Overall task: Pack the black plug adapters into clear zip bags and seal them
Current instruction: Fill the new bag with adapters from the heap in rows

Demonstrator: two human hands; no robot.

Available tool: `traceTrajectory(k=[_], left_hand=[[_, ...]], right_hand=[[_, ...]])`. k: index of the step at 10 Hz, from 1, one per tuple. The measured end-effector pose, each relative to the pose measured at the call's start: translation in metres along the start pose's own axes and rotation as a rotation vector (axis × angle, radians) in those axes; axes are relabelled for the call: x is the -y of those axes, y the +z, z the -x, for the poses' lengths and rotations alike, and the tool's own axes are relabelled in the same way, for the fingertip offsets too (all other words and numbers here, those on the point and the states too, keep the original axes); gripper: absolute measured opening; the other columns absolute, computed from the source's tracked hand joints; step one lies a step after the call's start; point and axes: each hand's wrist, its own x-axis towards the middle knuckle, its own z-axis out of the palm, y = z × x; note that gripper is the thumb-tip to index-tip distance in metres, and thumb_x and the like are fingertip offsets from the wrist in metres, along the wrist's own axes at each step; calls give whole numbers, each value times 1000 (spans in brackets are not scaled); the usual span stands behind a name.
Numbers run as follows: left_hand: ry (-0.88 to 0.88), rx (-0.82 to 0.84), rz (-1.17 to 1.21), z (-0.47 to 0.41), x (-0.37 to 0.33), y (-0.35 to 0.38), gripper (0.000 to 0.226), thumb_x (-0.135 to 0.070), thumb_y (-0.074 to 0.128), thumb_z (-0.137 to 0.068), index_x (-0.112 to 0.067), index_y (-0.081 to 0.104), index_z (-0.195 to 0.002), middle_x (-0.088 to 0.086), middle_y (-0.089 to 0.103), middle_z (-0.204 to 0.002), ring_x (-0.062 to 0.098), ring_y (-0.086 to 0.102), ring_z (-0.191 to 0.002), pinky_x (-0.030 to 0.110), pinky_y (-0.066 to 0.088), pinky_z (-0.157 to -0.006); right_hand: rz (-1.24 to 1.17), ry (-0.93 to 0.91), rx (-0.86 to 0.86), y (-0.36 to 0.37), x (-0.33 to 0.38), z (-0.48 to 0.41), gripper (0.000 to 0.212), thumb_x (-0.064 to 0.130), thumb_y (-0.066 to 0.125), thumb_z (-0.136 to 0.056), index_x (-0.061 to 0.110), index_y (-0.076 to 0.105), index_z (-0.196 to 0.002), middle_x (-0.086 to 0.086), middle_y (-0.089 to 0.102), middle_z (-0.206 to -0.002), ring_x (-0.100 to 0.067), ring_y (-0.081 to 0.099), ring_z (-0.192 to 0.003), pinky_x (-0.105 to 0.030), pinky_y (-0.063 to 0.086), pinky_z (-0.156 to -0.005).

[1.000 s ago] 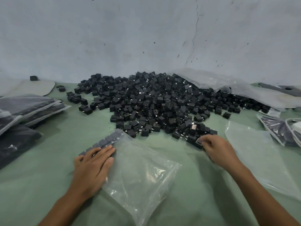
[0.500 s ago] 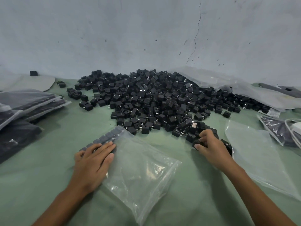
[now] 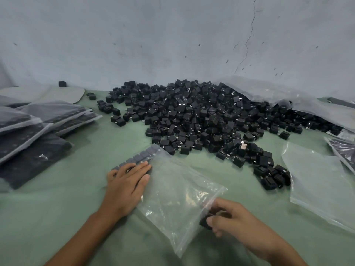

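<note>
Gripping a few black adapters [image 3: 206, 221] in its curled fingers, the right hand [image 3: 232, 219] sits nearest the camera at the open edge of the clear zip bag [image 3: 178, 191], which lies flat on the green bench [image 3: 57, 217]. The left hand [image 3: 126, 187] rests flat on the bag's left side, fingers straight and spread, pressing on a row of adapters [image 3: 142, 157] already lined up inside along its far edge. To the right lies a spare empty bag [image 3: 317, 181]. Farther out sprawls the big loose pile of black plug adapters [image 3: 201, 116], reaching back to the cracked wall [image 3: 172, 35]. At left, filled bags [image 3: 38, 127] are stacked. At far right a large plastic sheet [image 3: 288, 96] drapes over the pile. No label or writing is legible anywhere.
</note>
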Motion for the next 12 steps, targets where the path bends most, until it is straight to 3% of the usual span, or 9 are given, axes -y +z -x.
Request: traceTrajectory(k=[2,4,5,7,8,9,10,11,12], left_hand=[[-3,5,26,0,-1,-2,56,-59,17,-96,-47,54,-136,-35,40,-143,-2,34,-132,31,16,-105],[3,16,46,0,0,-3,50,-52,21,-99,-48,52,-138,-36,39,-143,-1,32,-133,35,16,-107],[9,4,40,0,1,-2,49,-53,21,-100,-48,52,-138,-35,40,-143,-1,33,-132,33,17,-105],[24,-9,32,-1,5,2,45,-50,25,-102,-47,51,-138,-34,43,-143,1,36,-132,28,14,-100],[22,-7,26,-2,6,2,45,-50,25,-103,-47,51,-139,-34,43,-143,1,35,-133,28,14,-100],[21,7,20,-2,6,2,49,-54,19,-102,-48,48,-141,-34,40,-145,-2,30,-133,26,12,-100],[20,10,22,-2,5,1,50,-54,17,-101,-49,46,-141,-34,40,-145,-2,29,-133,26,12,-100],[18,9,29,-2,5,2,50,-53,18,-102,-47,47,-141,-33,41,-146,-2,29,-133,27,12,-100],[18,2,42,-2,6,2,50,-54,17,-102,-46,46,-142,-32,42,-146,-3,28,-133,27,12,-101]], right_hand=[[-304,-26,128,46,7,-51,30,7,73,-83,16,75,-112,-10,71,-116,-26,69,-106,-43,55,-97],[-640,112,9,81,25,-114,9,6,72,-78,3,76,-86,-10,70,-87,-20,69,-73,-31,56,-68],[-692,81,-51,90,40,-140,13,-3,58,-88,8,65,-88,-8,63,-88,-16,67,-72,-29,57,-72],[-446,46,-258,91,26,-155,14,15,59,-92,23,66,-83,5,64,-79,2,62,-67,-11,48,-60],[-122,-59,-353,89,21,-157,30,24,69,-85,30,66,-114,12,68,-103,-4,61,-97,-10,48,-78],[464,-173,-541,89,-1,-175,41,17,62,-91,12,56,-131,-6,55,-129,-21,47,-118,-31,46,-103],[932,-235,-526,58,-3,-184,36,11,42,-102,9,43,-138,-16,48,-139,-33,45,-127,-45,37,-108],[1077,-88,-621,130,32,-212,40,6,33,-102,1,38,-141,-27,41,-149,-41,42,-136,-46,39,-113],[886,-88,-690,227,37,-236,44,-5,32,-97,-6,36,-141,-38,32,-150,-49,36,-139,-53,33,-116]])
